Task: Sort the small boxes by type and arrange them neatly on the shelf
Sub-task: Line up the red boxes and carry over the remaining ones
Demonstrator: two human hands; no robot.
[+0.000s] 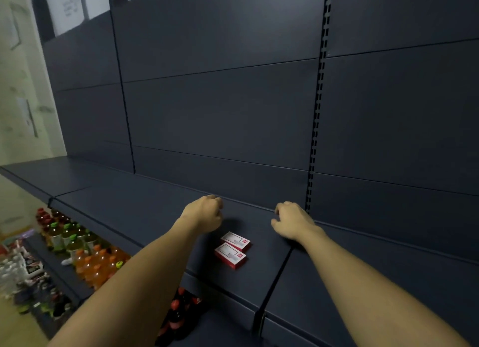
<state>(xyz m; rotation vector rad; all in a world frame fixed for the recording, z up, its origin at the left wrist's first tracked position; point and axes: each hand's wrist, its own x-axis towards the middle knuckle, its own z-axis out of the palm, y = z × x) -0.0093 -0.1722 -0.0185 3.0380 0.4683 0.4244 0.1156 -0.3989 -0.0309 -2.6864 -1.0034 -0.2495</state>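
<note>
I am looking down and forward from my head camera, close over the shelf [155, 204], arms reaching ahead.
</note>
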